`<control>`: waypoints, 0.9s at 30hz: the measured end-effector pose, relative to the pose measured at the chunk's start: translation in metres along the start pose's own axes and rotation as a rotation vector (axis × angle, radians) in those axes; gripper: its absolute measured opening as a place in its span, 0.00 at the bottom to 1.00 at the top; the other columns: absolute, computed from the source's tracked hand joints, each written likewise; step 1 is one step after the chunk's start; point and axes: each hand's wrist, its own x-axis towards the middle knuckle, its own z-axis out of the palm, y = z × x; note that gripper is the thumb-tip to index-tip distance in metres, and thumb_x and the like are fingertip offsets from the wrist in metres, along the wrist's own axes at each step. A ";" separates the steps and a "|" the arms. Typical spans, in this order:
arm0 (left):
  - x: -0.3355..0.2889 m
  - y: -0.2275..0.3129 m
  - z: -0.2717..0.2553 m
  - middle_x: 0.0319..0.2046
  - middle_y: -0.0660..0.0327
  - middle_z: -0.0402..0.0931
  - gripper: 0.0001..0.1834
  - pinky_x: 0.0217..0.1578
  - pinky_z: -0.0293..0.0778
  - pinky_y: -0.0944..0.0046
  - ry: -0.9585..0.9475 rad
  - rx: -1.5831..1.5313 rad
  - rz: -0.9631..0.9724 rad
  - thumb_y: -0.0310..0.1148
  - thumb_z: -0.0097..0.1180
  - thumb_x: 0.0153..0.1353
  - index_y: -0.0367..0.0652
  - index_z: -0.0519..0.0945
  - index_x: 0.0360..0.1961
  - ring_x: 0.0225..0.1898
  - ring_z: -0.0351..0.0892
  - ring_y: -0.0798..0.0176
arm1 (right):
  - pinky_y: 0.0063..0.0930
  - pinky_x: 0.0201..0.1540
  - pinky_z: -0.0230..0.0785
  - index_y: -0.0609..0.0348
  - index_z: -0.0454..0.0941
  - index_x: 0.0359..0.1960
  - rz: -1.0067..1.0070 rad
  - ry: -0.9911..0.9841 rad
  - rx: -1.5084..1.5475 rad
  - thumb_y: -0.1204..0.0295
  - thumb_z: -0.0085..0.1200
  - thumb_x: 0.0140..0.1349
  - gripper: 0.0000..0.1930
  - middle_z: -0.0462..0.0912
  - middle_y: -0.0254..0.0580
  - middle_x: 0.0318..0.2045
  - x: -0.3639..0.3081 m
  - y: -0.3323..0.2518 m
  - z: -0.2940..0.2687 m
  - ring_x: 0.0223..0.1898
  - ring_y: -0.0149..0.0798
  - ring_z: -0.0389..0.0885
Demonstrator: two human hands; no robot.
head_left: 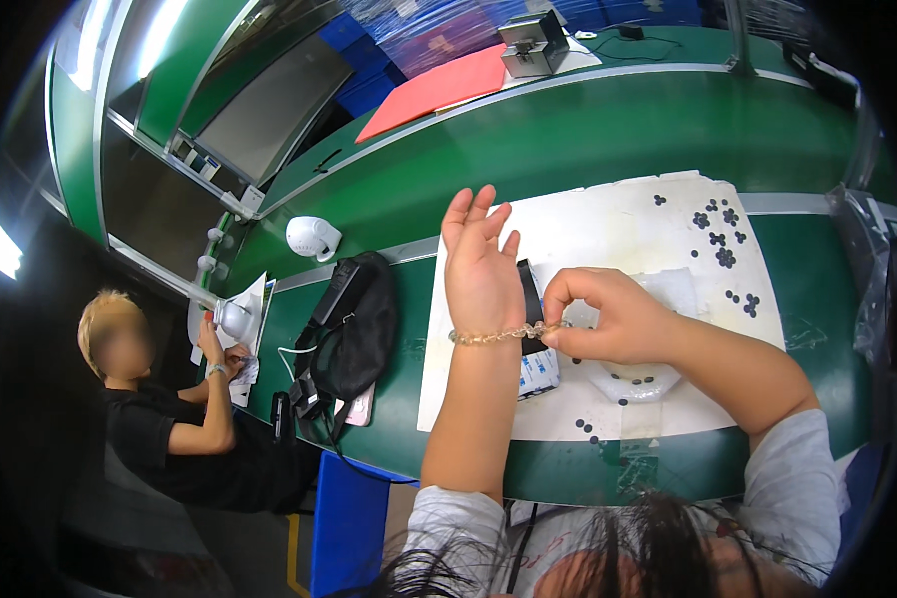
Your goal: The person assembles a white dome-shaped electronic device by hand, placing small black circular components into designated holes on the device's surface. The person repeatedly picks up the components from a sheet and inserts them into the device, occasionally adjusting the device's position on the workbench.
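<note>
Right hand (pixel 608 317) pinching bead bracelet (pixel 493 336) at left wrist.
Left hand (pixel 480 267) raised, fingers spread, holding nothing; bracelet circles its wrist above white sheet (pixel 608 219). Far side of bracelet hidden; clasp indistinct.

This looks like a small assembly workshop or factory line for bead jewellery. A long green surface (pixel 608 130) with metal edge rails runs across the room, with a white work sheet (pixel 608 224) laid on it and small dark beads (pixel 725 237) scattered over the sheet. A second person in a black shirt (pixel 159 424) sits at the same line, near a small white desk fan (pixel 312 237).
</note>
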 end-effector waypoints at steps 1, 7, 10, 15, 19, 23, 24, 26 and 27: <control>-0.001 0.003 0.001 0.51 0.59 0.63 0.27 0.53 0.53 0.54 -0.010 0.010 0.031 0.28 0.46 0.51 0.42 0.60 0.54 0.50 0.63 0.62 | 0.25 0.35 0.64 0.59 0.70 0.26 -0.014 0.004 0.013 0.72 0.56 0.47 0.08 0.75 0.37 0.24 0.000 0.001 0.000 0.30 0.33 0.73; -0.009 0.013 0.004 0.51 0.59 0.63 0.25 0.53 0.55 0.55 -0.060 0.017 0.118 0.27 0.45 0.51 0.42 0.61 0.53 0.50 0.63 0.61 | 0.25 0.32 0.63 0.59 0.68 0.23 -0.042 -0.024 -0.069 0.73 0.57 0.47 0.09 0.72 0.36 0.22 0.000 -0.003 -0.001 0.27 0.34 0.71; -0.010 0.014 0.004 0.50 0.59 0.63 0.25 0.52 0.55 0.55 -0.073 0.018 0.123 0.28 0.45 0.51 0.42 0.61 0.53 0.50 0.63 0.61 | 0.26 0.30 0.62 0.58 0.67 0.22 -0.059 0.010 -0.078 0.73 0.57 0.47 0.09 0.72 0.36 0.21 0.000 -0.004 0.000 0.26 0.34 0.70; -0.016 0.019 0.005 0.50 0.59 0.63 0.24 0.53 0.55 0.55 -0.110 -0.012 0.149 0.27 0.45 0.52 0.42 0.61 0.53 0.50 0.62 0.61 | 0.27 0.29 0.63 0.58 0.67 0.22 -0.123 0.035 -0.133 0.73 0.57 0.47 0.09 0.72 0.37 0.22 -0.001 -0.005 0.002 0.27 0.36 0.70; -0.014 0.019 0.005 0.50 0.58 0.63 0.24 0.54 0.55 0.55 -0.116 -0.023 0.148 0.27 0.45 0.52 0.42 0.61 0.53 0.51 0.62 0.60 | 0.28 0.28 0.63 0.58 0.67 0.22 -0.172 0.083 -0.170 0.75 0.57 0.46 0.09 0.71 0.37 0.22 -0.003 -0.009 0.003 0.27 0.38 0.70; -0.018 0.019 0.009 0.50 0.57 0.63 0.24 0.54 0.56 0.54 -0.142 -0.034 0.148 0.27 0.44 0.53 0.41 0.61 0.53 0.51 0.62 0.59 | 0.29 0.29 0.63 0.57 0.67 0.21 -0.286 0.171 -0.260 0.77 0.56 0.44 0.08 0.70 0.37 0.22 -0.004 -0.015 -0.001 0.27 0.39 0.70; -0.022 0.018 0.011 0.50 0.57 0.63 0.23 0.54 0.56 0.54 -0.169 -0.038 0.141 0.27 0.44 0.53 0.41 0.61 0.53 0.51 0.62 0.59 | 0.29 0.29 0.62 0.57 0.67 0.21 -0.328 0.197 -0.265 0.78 0.55 0.43 0.08 0.70 0.37 0.22 -0.005 -0.019 -0.001 0.27 0.39 0.70; -0.026 0.016 0.013 0.51 0.57 0.63 0.23 0.53 0.59 0.55 -0.263 -0.080 0.132 0.25 0.43 0.53 0.40 0.62 0.52 0.50 0.63 0.60 | 0.29 0.29 0.62 0.57 0.67 0.21 -0.402 0.240 -0.299 0.79 0.55 0.43 0.08 0.70 0.38 0.22 -0.006 -0.026 -0.005 0.27 0.39 0.69; -0.026 0.014 0.015 0.51 0.57 0.62 0.22 0.53 0.60 0.57 -0.277 0.059 0.213 0.23 0.43 0.54 0.40 0.62 0.52 0.50 0.64 0.61 | 0.30 0.29 0.62 0.57 0.67 0.21 -0.435 0.252 -0.321 0.79 0.55 0.43 0.08 0.70 0.38 0.22 -0.007 -0.028 -0.007 0.27 0.39 0.69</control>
